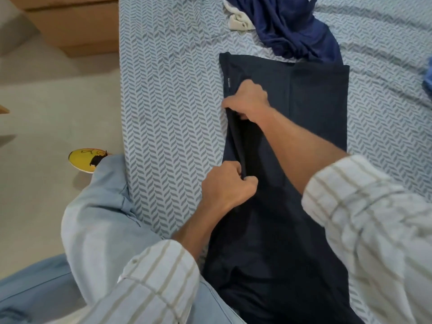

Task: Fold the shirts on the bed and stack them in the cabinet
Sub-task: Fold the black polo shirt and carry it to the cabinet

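Observation:
A dark navy shirt (313, 108) lies flat and lengthwise on the bed (168, 94), running from the middle of the view down to the bottom edge. My left hand (228, 185) pinches a raised fold along the shirt's left edge. Farther up the same fold, my right hand (247, 99) grips the cloth with curled fingers. Between the two hands the fold stands up as a dark ridge. A crumpled royal-blue shirt (294, 26) lies beyond the navy one at the top.
The bed has a blue-and-white chevron sheet. A white cloth piece (238, 21) sits beside the blue shirt. Another blue item (427, 78) peeks in at the right edge. Left of the bed are bare floor, a brown cabinet (72, 22), my knee and a yellow shoe (86, 159).

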Available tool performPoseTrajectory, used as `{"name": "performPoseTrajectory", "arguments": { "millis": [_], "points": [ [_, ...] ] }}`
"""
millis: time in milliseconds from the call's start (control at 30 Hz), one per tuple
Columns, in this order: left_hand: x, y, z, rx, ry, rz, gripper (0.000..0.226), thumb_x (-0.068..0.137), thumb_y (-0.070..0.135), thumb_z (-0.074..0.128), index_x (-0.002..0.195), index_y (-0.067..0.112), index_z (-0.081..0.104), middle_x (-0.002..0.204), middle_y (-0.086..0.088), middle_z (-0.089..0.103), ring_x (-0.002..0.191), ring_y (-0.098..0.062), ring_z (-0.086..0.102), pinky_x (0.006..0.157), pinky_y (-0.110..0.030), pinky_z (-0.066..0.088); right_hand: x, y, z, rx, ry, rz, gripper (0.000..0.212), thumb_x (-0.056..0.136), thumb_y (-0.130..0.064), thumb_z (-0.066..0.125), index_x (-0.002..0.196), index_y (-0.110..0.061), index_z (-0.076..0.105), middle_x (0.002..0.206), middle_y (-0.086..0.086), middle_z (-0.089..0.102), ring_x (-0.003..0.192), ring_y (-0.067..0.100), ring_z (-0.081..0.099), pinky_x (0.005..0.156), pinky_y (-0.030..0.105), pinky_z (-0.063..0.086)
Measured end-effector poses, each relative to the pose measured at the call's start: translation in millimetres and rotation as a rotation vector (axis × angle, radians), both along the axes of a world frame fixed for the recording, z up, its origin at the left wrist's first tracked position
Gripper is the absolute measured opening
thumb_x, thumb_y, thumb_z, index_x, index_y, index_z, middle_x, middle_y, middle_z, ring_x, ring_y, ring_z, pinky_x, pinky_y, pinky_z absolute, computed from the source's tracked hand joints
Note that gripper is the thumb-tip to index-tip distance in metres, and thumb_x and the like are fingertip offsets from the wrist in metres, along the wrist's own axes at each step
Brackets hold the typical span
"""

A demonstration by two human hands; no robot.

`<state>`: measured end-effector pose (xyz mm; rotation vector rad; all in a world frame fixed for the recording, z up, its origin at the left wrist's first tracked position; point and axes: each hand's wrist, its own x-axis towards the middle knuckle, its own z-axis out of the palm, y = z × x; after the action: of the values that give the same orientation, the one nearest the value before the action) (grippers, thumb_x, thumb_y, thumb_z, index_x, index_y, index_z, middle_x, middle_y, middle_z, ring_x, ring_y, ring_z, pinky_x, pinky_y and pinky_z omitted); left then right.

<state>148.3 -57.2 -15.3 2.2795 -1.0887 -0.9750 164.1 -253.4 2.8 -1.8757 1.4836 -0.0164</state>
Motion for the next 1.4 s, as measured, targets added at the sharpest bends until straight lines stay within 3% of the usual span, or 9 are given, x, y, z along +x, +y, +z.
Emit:
{"name": "performPoseTrajectory", "arguments": {
  "millis": [133,267,400,567,700,1033,1167,1333,1400],
  "points": [
    [3.1,1.9,-1.3,-0.034,0.015,-0.034,0.027,0.070,0.035,0.061,0.063,0.021,0.039,0.054,0.009,0.047,0.050,-0.012,0.048,0.050,-0.027,0.037,34.4,-31.4,-0.7,-0.074,0.001,-0.026,0.027,0.086,-0.029,0.062,0.106,-0.011,0.059,0.102,0.004,0.062,0.090,0.023,0.061,0.072,0.033,0.056],
    [5.9,1.2,-3.3,-0.056,0.017,-0.031,0.031,0.073,0.036,0.063,0.064,0.020,0.038,0.053,0.008,0.043,0.049,-0.011,0.044,0.050,-0.027,0.034,50.6,-58.9,-7.8,-0.079,-0.048,-0.163,0.049,0.094,-0.040,0.058,0.133,-0.009,0.053,0.130,0.009,0.060,0.116,0.027,0.059,0.082,0.031,0.049],
    [6.2,2.0,-5.3,-0.070,0.012,-0.044,0.031,0.074,0.038,0.063,0.064,0.019,0.040,0.053,0.008,0.045,0.050,-0.011,0.045,0.051,-0.029,0.039,63.8,-68.1,-8.5,-0.145,0.012,-0.120,0.045,0.089,-0.038,0.064,0.125,-0.014,0.057,0.124,0.006,0.061,0.110,0.026,0.061,0.074,0.033,0.052],
    [9.6,2.6,-7.4,-0.070,0.067,-0.028,0.031,0.076,0.037,0.062,0.064,0.019,0.040,0.053,0.008,0.044,0.049,-0.010,0.043,0.051,-0.028,0.042,74.0,-75.8,-3.7,-0.277,0.020,-0.063,0.036,0.095,-0.025,0.056,0.129,-0.013,0.054,0.131,0.008,0.057,0.119,0.027,0.056,0.080,0.034,0.048],
    [5.2,3.3,-1.6,-0.116,0.079,0.028,0.031,0.076,0.034,0.058,0.061,0.019,0.037,0.049,0.008,0.040,0.046,-0.010,0.039,0.048,-0.027,0.035,54.7,-88.9,6.9,-0.305,-0.147,-0.240,0.040,0.097,-0.028,0.046,0.133,-0.012,0.052,0.138,0.011,0.055,0.126,0.029,0.052,0.094,0.033,0.043],
    [-28.7,-16.1,19.7,-0.062,-0.172,-0.314,0.023,0.075,0.033,0.054,0.063,0.015,0.045,0.057,0.004,0.051,0.056,-0.017,0.053,0.055,-0.029,0.042,-65.4,-135.2,-13.5,-0.167,-0.199,-0.529,0.043,0.090,-0.019,0.054,0.132,-0.008,0.054,0.126,0.010,0.060,0.113,0.027,0.061,0.078,0.029,0.051],
    [-36.7,-17.4,13.2,-0.031,-0.151,-0.364,0.022,0.078,0.030,0.054,0.066,0.012,0.050,0.060,0.001,0.056,0.060,-0.019,0.057,0.057,-0.028,0.042,-87.4,-138.3,-30.4,-0.162,-0.195,-0.493,0.020,0.084,-0.016,0.065,0.102,-0.024,0.071,0.109,0.006,0.070,0.094,0.028,0.069,0.078,0.042,0.062],
    [-38.0,-17.2,11.5,-0.038,-0.153,-0.359,0.026,0.080,0.028,0.053,0.061,0.013,0.044,0.055,0.002,0.049,0.054,-0.017,0.051,0.056,-0.026,0.035,-93.1,-140.4,-47.5,-0.182,-0.345,-0.461,0.029,0.086,-0.026,0.075,0.114,-0.022,0.075,0.103,-0.004,0.072,0.079,0.009,0.065,0.070,0.026,0.060],
    [-39.7,-17.2,13.9,-0.062,-0.163,-0.355,0.029,0.081,0.028,0.052,0.059,0.014,0.039,0.054,0.003,0.044,0.051,-0.015,0.043,0.055,-0.026,0.031,-93.0,-144.2,-51.5,-0.202,-0.378,-0.446,0.033,0.085,-0.030,0.077,0.117,-0.023,0.074,0.107,-0.006,0.074,0.086,0.006,0.066,0.080,0.026,0.059]
  ]
}}
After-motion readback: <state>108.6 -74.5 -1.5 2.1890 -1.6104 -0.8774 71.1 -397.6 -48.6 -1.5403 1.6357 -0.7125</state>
